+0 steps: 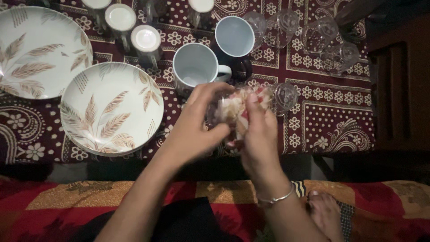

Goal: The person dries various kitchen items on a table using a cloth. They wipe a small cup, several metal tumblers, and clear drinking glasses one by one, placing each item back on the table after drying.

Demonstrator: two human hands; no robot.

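Both hands meet over the near edge of the table. Left hand (pixel 197 125) is curled around a clear glass (pixel 273 96) lying on its side, fingers wrapped over the top, thumb underneath. Right hand (pixel 260 134) has its fingers bunched together, pushing a red-and-white cloth (pixel 233 110) into the mouth of the glass; the cloth fills the inside, and the foot of the glass points to 3 o'clock. Thin metal bangle (pixel 277 197) on the right wrist. The glass sits just above the maroon patterned tablecloth (pixel 331 116); can't tell whether it touches. At 12 o'clock from the hands, a white mug (pixel 195 67), handle toward 3 o'clock, just beside the left fingers. Second white mug (pixel 235 38) behind it at 1 o'clock. Four more clear glasses (pixel 320 36) on their sides at 1 to 2 o'clock, well apart from the hands. At 9 o'clock, a white plate with a brown feather print (pixel 112 107), near the left wrist; larger matching plate (pixel 40 49) at 10 o'clock, its rim touching or overlapping the smaller one. Small metal tumblers (pixel 145 40) stand at 11 o'clock. Bare foot (pixel 324 210) at 5 o'clock, on a red and gold fabric (pixel 58 201).
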